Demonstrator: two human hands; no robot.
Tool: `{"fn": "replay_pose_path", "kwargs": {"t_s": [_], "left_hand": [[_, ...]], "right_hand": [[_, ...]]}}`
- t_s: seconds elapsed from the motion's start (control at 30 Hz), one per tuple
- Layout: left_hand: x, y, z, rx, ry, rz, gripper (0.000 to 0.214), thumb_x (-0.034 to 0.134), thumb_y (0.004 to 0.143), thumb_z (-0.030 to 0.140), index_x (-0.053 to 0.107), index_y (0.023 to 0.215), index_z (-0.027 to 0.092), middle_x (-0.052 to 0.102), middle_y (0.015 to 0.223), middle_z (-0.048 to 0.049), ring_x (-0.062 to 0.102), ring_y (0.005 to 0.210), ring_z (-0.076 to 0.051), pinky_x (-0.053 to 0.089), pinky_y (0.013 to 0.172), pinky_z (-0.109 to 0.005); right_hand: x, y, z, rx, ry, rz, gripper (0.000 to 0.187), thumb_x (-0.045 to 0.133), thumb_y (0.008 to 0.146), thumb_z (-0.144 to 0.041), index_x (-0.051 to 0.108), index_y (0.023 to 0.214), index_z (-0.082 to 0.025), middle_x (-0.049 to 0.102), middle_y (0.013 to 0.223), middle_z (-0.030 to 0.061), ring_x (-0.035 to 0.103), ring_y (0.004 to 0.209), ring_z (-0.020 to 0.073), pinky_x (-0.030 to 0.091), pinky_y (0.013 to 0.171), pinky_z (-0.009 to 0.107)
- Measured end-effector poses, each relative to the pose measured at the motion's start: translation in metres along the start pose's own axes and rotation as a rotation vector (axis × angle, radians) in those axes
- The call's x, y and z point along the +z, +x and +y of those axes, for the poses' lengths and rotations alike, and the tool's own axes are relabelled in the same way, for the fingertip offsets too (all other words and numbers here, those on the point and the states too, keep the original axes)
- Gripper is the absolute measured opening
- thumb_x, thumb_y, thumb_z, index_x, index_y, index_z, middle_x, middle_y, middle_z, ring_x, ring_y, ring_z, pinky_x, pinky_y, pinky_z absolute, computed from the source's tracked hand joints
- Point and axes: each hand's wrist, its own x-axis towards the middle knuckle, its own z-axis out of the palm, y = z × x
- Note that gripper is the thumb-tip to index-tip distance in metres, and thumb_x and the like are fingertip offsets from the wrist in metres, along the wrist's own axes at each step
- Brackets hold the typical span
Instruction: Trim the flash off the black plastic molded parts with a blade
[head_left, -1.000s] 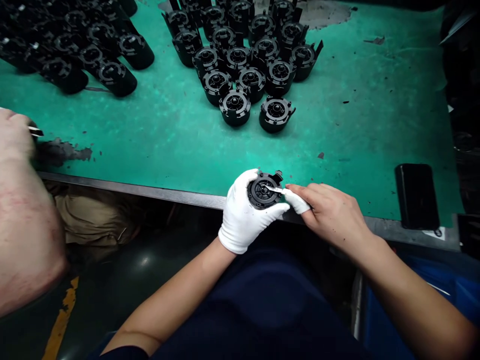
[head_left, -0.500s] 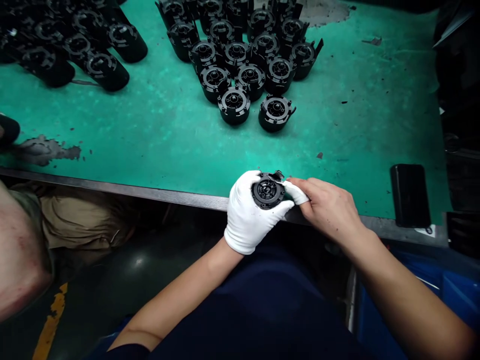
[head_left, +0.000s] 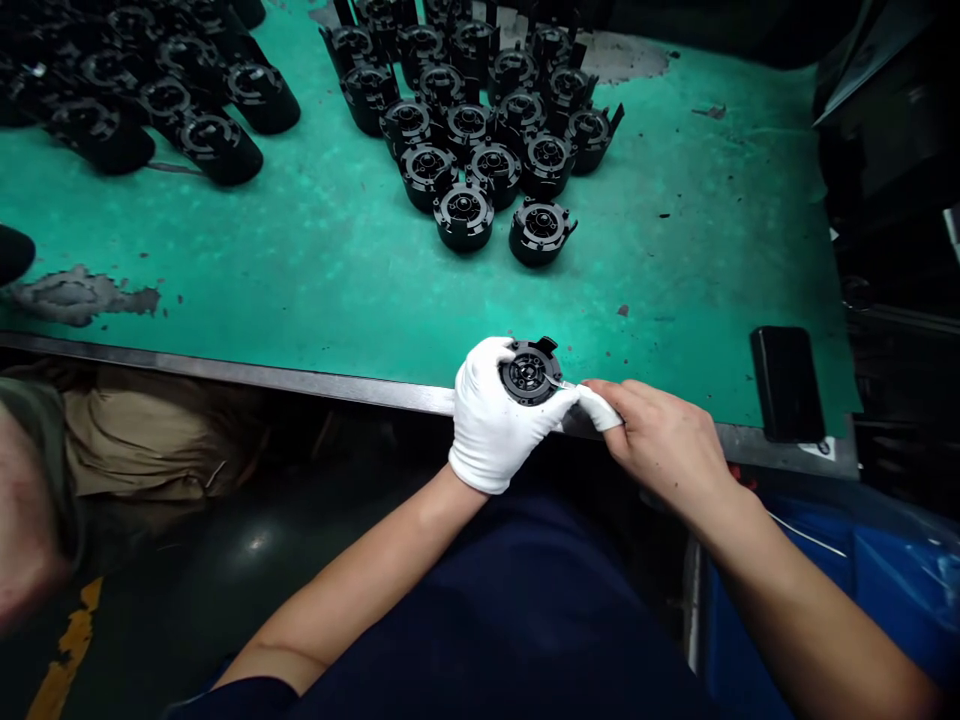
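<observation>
My left hand (head_left: 491, 425), in a white glove, is closed around a round black plastic part (head_left: 529, 371) at the near edge of the green table (head_left: 300, 270). My bare right hand (head_left: 664, 440) pinches a small blade with a white-wrapped handle (head_left: 596, 403). Its tip touches the right rim of the part. Both hands sit close together just over the table edge.
Several matching black parts (head_left: 480, 150) stand grouped at the back centre, with another batch (head_left: 150, 90) lying at the back left. A black phone (head_left: 787, 382) lies at the right near edge. Another person's arm (head_left: 30, 520) shows at the far left. A blue bin (head_left: 885, 590) is at lower right.
The blade tip shifted from the part's centre to its right rim. The other person's arm drew back to the left and lower. The view shifted slightly.
</observation>
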Motion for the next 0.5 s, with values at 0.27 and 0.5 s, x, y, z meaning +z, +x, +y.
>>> {"fn": "replay_pose_path", "kwargs": {"t_s": [0.27, 0.5], "left_hand": [[0.003, -0.001, 0.004, -0.014, -0.002, 0.020, 0.069, 0.085, 0.064, 0.060, 0.050, 0.109, 0.020, 0.061, 0.115, -0.0093, 0.064, 0.107, -0.025, 0.052, 0.097, -0.041], [-0.006, 0.004, -0.002, 0.005, -0.010, -0.058, 0.076, 0.085, 0.063, 0.061, 0.051, 0.115, 0.018, 0.060, 0.121, -0.0125, 0.061, 0.116, -0.029, 0.049, 0.104, -0.044]], "right_hand": [[0.002, -0.002, -0.009, 0.040, -0.030, 0.007, 0.036, 0.052, 0.094, -0.024, 0.066, 0.126, -0.031, 0.072, 0.091, 0.0027, 0.068, 0.084, 0.0219, 0.040, 0.059, 0.031], [0.000, 0.001, 0.004, 0.028, 0.237, 0.008, 0.032, 0.048, 0.099, -0.028, 0.067, 0.125, -0.029, 0.073, 0.114, 0.0022, 0.069, 0.098, 0.0212, 0.049, 0.079, 0.030]]}}
